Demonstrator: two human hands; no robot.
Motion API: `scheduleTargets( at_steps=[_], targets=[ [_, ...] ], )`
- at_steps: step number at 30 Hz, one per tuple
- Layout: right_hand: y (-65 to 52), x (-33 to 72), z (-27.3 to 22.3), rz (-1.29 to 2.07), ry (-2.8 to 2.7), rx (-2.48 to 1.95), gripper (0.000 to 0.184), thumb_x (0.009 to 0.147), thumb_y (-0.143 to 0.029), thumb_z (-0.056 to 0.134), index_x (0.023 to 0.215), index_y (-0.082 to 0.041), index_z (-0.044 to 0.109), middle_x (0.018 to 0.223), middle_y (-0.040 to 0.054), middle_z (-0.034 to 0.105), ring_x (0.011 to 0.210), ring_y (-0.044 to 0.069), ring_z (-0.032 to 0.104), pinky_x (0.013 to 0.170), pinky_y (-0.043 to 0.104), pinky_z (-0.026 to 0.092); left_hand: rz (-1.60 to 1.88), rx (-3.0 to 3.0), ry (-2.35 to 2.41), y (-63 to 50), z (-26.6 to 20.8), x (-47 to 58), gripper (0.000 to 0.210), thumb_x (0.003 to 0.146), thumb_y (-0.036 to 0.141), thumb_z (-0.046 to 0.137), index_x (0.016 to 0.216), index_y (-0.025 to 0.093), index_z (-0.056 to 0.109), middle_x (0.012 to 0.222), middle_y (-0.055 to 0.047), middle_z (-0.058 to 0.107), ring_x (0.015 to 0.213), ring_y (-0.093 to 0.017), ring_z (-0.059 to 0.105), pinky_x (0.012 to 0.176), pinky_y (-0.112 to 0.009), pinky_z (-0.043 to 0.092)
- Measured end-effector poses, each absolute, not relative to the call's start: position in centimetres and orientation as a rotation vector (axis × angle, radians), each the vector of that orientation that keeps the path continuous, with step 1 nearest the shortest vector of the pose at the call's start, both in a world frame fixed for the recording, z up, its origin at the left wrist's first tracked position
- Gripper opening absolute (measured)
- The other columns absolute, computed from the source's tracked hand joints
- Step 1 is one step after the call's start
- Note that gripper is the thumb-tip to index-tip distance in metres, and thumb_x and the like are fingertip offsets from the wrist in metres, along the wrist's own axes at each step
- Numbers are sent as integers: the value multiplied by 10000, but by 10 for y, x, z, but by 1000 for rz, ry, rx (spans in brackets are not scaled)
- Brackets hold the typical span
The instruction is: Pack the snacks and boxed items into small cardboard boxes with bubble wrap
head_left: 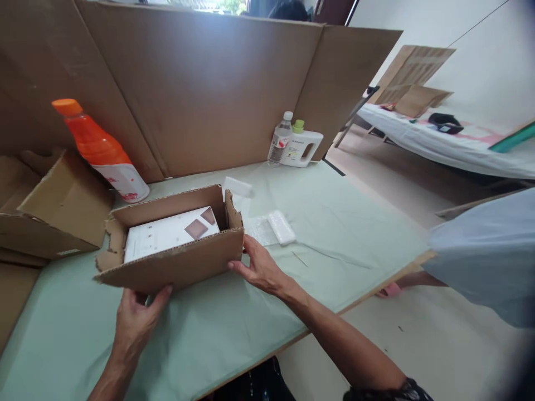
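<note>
An open-topped brown cardboard box (179, 262) with ragged cut edges sits tilted between my hands over the green-covered table (334, 223). Inside it lies a white printed carton (163, 234) with brown squares near one corner. My left hand (140, 317) grips the box's lower front edge, its fingertips hidden beneath. At the right end, my right hand (261, 266) holds the corner, thumb on the front face and fingers around the side. Just beyond that hand are a small white wrapped packet (281, 227) and some clear bubble wrap (259, 229).
Behind stands a tall cardboard screen (209, 94). An orange bottle (102, 150) leans at the left near more cardboard boxes (62, 206). A clear bottle (280, 139) and a white jug (301, 147) stand at the back. A person in pale clothing (485, 250) is at the right.
</note>
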State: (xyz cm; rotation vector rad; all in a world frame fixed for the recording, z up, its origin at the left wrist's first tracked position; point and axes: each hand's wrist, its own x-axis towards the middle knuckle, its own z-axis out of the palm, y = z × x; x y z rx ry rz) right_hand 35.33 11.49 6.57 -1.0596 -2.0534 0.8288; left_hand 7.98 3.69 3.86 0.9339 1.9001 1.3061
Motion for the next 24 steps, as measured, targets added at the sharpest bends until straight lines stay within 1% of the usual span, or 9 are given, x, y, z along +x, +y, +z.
scheduleTargets(
  at_steps=[2,4,7,10,13,16,19,22,24],
  targets=[
    [121,366,64,822,-2120,-1064,634,887,-400,642,1450,-195,434,1405,160,555,1257,313,537,1023,496,462,1299,963,1868,42,37,78,671,553,508,824,1082,191,561,1036,-98,684,1045,-320,670,1001,-524,504],
    [127,387,63,658,-2205,-1154,640,890,-394,629,1465,-199,428,1447,161,526,1313,315,501,1066,503,425,1285,994,1828,37,36,76,676,586,504,812,1131,194,558,1109,-113,675,1044,-311,671,1012,-526,496],
    [140,422,68,255,-2233,-1553,645,857,-392,656,1432,-162,480,1492,199,468,1354,368,446,1070,548,390,1332,1014,1793,14,34,80,718,674,482,771,1295,224,522,1310,-133,609,1154,-305,633,1059,-513,467],
    [152,451,81,65,-2174,-1941,544,861,-361,638,1354,-147,556,1441,197,519,1268,362,513,1012,499,419,1394,994,1881,-13,33,89,747,737,493,725,1396,242,479,1378,-138,578,1258,-319,567,1087,-529,439],
    [145,469,91,115,-2142,-2119,307,946,-307,482,1170,-203,663,1173,96,697,1031,236,640,873,330,457,1359,1030,1993,-35,38,98,678,748,538,696,1332,224,555,1255,-128,655,1212,-336,589,1099,-575,407],
    [124,475,85,165,-2174,-2227,216,913,-286,512,973,-207,704,953,70,735,847,216,661,704,288,422,1284,1065,1876,-50,58,103,531,733,545,709,1139,205,671,1087,-112,724,1109,-327,648,1074,-541,445],
    [106,478,71,158,-2211,-2288,179,897,-231,518,883,-164,683,946,121,729,831,237,660,702,306,395,1217,1085,1497,-67,89,102,429,742,537,706,1029,219,727,1032,-116,739,1081,-342,665,980,-500,530],
    [97,487,68,139,-2199,-2306,204,916,-170,458,856,-137,651,956,162,722,868,247,664,752,324,397,1224,1118,1184,-89,119,97,441,687,673,654,894,298,760,856,-96,731,1021,-381,676,859,-531,582],
    [94,491,76,134,-2170,-2306,216,943,-187,427,898,-137,632,927,154,721,852,241,667,754,325,410,1244,1115,1149,-102,132,95,449,614,748,641,827,370,756,739,-84,695,964,-403,677,766,-568,595]
  ],
)
